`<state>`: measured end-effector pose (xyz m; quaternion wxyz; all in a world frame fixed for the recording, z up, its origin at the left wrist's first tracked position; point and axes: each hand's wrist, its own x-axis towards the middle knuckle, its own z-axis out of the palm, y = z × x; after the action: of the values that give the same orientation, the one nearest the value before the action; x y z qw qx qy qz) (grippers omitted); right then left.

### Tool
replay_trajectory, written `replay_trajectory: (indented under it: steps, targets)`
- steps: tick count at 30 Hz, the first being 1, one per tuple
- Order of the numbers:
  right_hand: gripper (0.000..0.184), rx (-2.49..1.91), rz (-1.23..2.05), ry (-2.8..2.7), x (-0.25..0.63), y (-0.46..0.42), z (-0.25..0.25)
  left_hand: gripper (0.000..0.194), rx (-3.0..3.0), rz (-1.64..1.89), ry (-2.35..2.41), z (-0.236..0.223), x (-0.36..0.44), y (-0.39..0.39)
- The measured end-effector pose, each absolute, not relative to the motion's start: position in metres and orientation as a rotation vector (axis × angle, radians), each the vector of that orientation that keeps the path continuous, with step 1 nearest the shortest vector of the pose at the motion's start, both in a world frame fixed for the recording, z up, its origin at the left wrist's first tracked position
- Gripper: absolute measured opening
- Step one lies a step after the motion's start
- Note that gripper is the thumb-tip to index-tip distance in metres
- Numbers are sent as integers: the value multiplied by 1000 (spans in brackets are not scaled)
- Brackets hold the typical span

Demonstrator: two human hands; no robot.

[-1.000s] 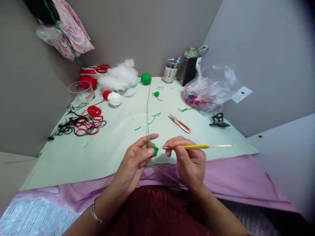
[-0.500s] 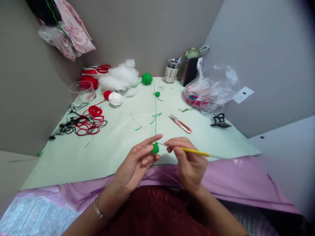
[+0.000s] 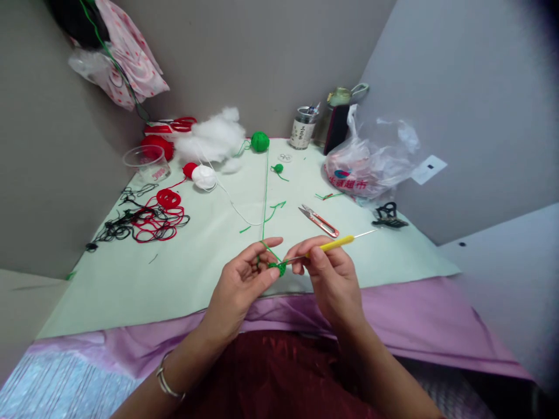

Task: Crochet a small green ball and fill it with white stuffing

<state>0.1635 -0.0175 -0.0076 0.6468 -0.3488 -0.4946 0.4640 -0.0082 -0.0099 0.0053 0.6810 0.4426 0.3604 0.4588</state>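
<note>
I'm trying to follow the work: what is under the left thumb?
A green piece: part shows beyond the thumb, where the hook reaches it. The part beneath is covered by the left hand, so its full shape can't be seen.

Green piece point(image 3: 282, 268): partly behind left fingers point(image 3: 264, 281)
Yellow hook point(image 3: 334, 244): inner tip's too tiny for us, tbh
Black bundle point(image 3: 78, 23): cropped up top
</note>
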Motion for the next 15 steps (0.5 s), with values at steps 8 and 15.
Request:
replay_trajectory:
  steps: [8,15]
  targets:
    - [18,-914,520,-1641,165,-30,6,35,1200,1096,1013,7,-4,-13]
    - [21,-836,-98,-1869,155,-32,-2,36,1138,1222,1087,4,2,-17]
